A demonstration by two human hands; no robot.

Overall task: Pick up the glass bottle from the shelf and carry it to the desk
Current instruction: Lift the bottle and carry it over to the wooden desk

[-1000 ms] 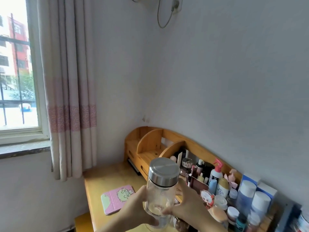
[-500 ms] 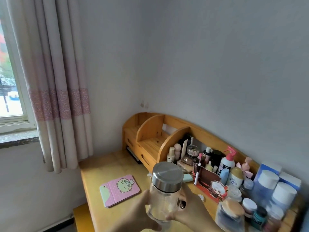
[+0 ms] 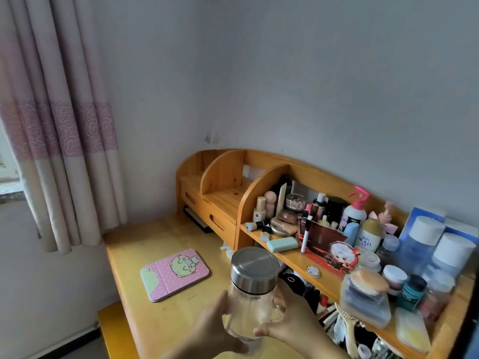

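Both hands, left hand (image 3: pixel 215 330) and right hand (image 3: pixel 290 325), clasp the glass bottle (image 3: pixel 250 294) (off the shelf (image 3: pixel 305 260), it seems) above the desk (image 3: pixel 160 237), whose bare wood at ten o'clock awaits setting-down.

Both forearms are cut off by the bottom edge; the left hand (image 3: pixel 212 330) and right hand (image 3: pixel 290 320) cover the lower sides of the bottle (image 3: pixel 250 296), and its base is blurred behind the fingers; the shelf (image 3: pixel 298 257) runs out of the picture at right; the things under it are dark and too small to tell; the curtain (image 3: pixel 51 125) is cut at left.
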